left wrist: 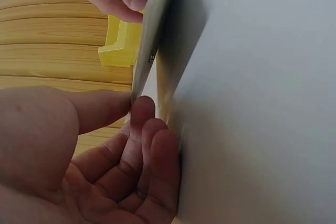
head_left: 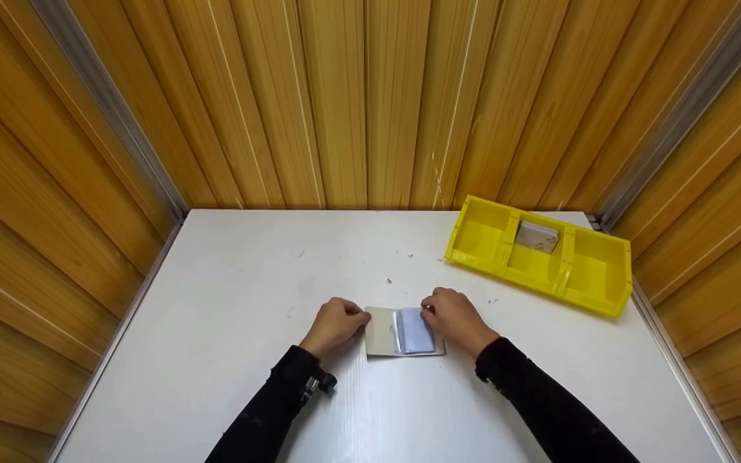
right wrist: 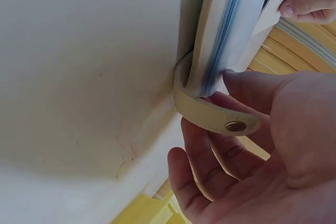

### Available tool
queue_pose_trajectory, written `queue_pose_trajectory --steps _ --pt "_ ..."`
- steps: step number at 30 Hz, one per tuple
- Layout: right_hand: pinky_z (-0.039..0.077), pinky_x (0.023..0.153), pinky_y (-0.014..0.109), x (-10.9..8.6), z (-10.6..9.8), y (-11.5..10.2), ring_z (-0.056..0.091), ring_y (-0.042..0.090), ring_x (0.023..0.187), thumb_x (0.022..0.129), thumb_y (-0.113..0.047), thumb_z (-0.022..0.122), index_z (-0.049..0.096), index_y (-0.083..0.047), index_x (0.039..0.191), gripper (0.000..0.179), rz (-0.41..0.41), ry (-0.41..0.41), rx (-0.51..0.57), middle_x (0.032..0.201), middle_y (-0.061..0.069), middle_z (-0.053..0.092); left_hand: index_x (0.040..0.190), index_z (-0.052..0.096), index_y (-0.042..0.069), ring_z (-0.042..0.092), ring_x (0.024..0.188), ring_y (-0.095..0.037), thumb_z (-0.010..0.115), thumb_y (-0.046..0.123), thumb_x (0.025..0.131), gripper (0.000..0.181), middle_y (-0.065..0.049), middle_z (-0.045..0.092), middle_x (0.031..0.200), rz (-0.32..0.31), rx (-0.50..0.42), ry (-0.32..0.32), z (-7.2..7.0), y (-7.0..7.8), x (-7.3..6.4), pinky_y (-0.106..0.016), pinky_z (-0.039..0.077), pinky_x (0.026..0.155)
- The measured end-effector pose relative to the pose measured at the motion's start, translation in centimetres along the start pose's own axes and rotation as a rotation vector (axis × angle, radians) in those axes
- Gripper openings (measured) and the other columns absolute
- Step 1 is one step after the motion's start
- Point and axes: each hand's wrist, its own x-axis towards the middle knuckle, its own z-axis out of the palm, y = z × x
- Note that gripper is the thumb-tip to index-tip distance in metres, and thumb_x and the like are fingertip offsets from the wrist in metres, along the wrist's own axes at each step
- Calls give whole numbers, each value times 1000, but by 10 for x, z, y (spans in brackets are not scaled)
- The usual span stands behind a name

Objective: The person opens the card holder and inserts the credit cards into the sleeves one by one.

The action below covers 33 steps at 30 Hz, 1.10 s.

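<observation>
A beige card holder (head_left: 380, 333) lies open over the white table, with a stack of clear bluish plastic sleeves (head_left: 417, 331) on its right half. My left hand (head_left: 338, 325) pinches the left cover's edge between thumb and index finger. At the upper right corner, my right hand (head_left: 457, 319) has its thumb on the sleeves and its index finger behind them. In the right wrist view, a beige strap (right wrist: 210, 113) with a metal snap button (right wrist: 235, 126) curves out from the cover past the right fingers. The left wrist view shows the cover's edge tilted up off the table.
A yellow three-compartment tray (head_left: 534, 286) stands at the back right of the white table (head_left: 248, 270). Its middle compartment holds a pale stack of cards (head_left: 537, 237). Small dark specks dot the tabletop. Wood-patterned walls (head_left: 345, 103) rise at the back and sides.
</observation>
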Motion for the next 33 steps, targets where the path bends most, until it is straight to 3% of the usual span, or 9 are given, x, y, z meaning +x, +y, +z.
queue_pose_trajectory --steps 9,13,21,29,33 --pt "55 90 45 3 -1 -1 62 20 86 101 -16 79 84 -8 102 10 23 2 -34 92 4 70 98 83 7 64 62 -11 75 23 100 18 -4 74 86 0 -11 9 3 1 0 -24 53 55" --pt "55 85 42 2 -1 -2 60 19 83 101 -14 80 82 -8 97 7 24 18 -5 88 2 69 95 82 7 63 60 -11 76 26 101 21 -5 75 82 15 6 11 3 0 -3 -24 51 55" --pt "58 86 44 -1 -5 -3 64 19 84 99 -11 79 83 -8 96 6 14 56 -4 88 3 74 91 80 10 59 55 -8 77 27 101 21 -4 72 72 54 13 -43 0 1 -12 -23 47 53" --pt "61 88 44 -2 -7 -5 68 21 88 98 -10 79 86 -6 96 8 -35 78 -38 90 4 73 89 80 12 57 52 -7 76 28 101 20 -14 76 74 101 49 -74 -2 -2 -18 -23 45 53" --pt "60 86 44 -3 -9 -6 67 21 86 97 -9 80 87 -6 94 9 -59 88 -66 88 4 74 89 79 11 58 53 -7 76 26 101 19 -10 74 72 105 28 -79 -2 -3 -18 -23 46 52"
